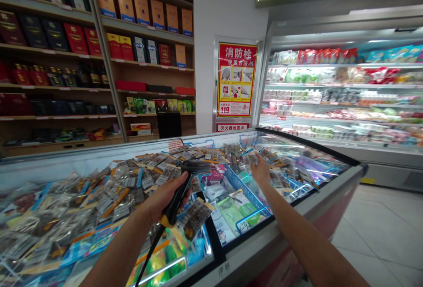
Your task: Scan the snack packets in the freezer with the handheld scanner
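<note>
A black handheld barcode scanner (pixel 194 166) with yellow trim is wrapped in the fingers of my left hand (pixel 173 194). Its cord hangs down toward the bottom of the view. Farther off on the right, my right hand (pixel 260 171) reaches over the glass top and has its fingers closed on a small clear food packet (pixel 249 158). Many similar packets (pixel 115 190) with brown contents and orange or blue edges lie heaped on the freezer's glass. One packet (pixel 196 216) lies just below the scanner, near my left fingers.
Blue wire baskets (pixel 246 188) with bagged goods sit inside the chest freezer, whose grey rim (pixel 299 212) runs along the right. Shelves of boxes and bottles (pixel 152 27) stand behind at left. A lit refrigerated display (pixel 343 84) is at the back right, beyond the tiled floor (pixel 386 225).
</note>
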Demonstrator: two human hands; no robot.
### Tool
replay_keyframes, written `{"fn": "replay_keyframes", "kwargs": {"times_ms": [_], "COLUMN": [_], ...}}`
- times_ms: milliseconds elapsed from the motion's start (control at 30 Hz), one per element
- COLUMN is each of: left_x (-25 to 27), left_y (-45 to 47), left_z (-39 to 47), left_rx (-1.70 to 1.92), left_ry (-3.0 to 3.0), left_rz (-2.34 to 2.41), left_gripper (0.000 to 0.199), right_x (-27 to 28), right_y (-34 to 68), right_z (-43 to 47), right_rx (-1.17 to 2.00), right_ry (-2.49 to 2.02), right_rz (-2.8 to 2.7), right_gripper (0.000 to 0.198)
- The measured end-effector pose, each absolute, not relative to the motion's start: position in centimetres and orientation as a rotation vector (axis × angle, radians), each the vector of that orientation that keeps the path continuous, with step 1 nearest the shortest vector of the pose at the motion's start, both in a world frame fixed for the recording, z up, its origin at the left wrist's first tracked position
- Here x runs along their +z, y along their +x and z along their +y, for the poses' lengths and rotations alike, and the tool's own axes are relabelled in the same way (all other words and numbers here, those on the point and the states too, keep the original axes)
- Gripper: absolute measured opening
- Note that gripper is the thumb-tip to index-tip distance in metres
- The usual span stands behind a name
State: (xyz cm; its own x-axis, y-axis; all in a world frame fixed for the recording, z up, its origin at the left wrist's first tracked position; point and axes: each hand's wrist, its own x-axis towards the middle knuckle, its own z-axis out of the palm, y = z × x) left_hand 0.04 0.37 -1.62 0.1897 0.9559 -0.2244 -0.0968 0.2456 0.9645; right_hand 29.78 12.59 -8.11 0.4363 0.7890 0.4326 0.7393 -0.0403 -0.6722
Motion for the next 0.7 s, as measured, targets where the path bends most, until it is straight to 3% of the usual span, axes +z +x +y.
{"fn": "replay_keyframes", "kwargs": {"times_ms": [133, 333, 700], "left_x": [-1.7, -1.5, -1.0], "left_y": [0.0, 0.0, -1.7], "left_z": [0.4, 0.3, 0.7], "left_rx": [0.972, 0.991, 1.148], "left_ry": [1.04, 1.007, 0.966], "left_rz": [1.11, 1.155, 1.279], "left_gripper": [0.04, 0.039, 0.033], "right_x": [-8.4, -9.6, -9.6], "right_y": [31.2, 31.4, 31.5], "right_z": [12.2, 11.7, 14.3], "right_rx": [-0.017, -0.104, -0.301], "right_ry": [-2.046, -2.182, -2.161], "right_rz": [-1.423, -1.859, -1.669], "right_gripper": [0.059, 0.048, 0.044]}}
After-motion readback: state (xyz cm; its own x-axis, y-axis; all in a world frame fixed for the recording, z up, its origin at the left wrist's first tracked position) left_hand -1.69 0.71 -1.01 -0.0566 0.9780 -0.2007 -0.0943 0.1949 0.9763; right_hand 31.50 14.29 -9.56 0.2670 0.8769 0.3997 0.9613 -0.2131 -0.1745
